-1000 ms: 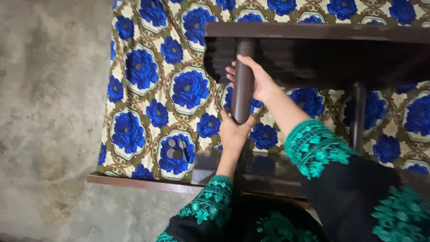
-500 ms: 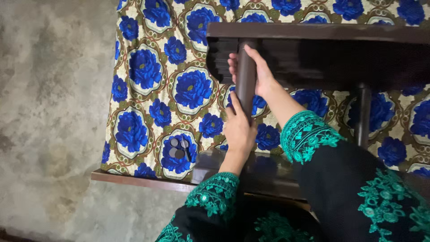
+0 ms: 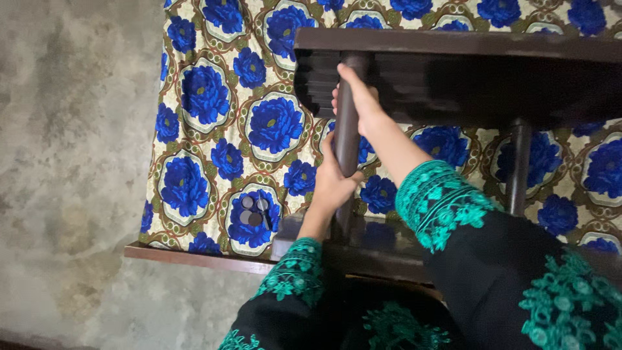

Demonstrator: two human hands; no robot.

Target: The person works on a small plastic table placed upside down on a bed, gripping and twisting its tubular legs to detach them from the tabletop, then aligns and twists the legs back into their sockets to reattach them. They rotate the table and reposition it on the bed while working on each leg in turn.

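At the left of the frame, bare concrete floor (image 3: pixel 71 162) borders a blue-flowered cloth (image 3: pixel 214 110) carrying small dark discs (image 3: pixel 253 210). Centre frame, the left hand (image 3: pixel 334 185) grasps the dark table leg (image 3: pixel 346 139) low down, the right hand (image 3: pixel 359 100) grasps it higher; its long axis runs vertically up to the tabletop (image 3: pixel 466 71). A second leg (image 3: pixel 518 165) stands right.

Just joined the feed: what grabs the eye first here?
Both hands grip one dark round table leg: the right hand high, just under the dark wooden tabletop, the left hand lower down. Beneath lies a cream cloth with big blue flowers, some small dark round pieces on it at lower left.
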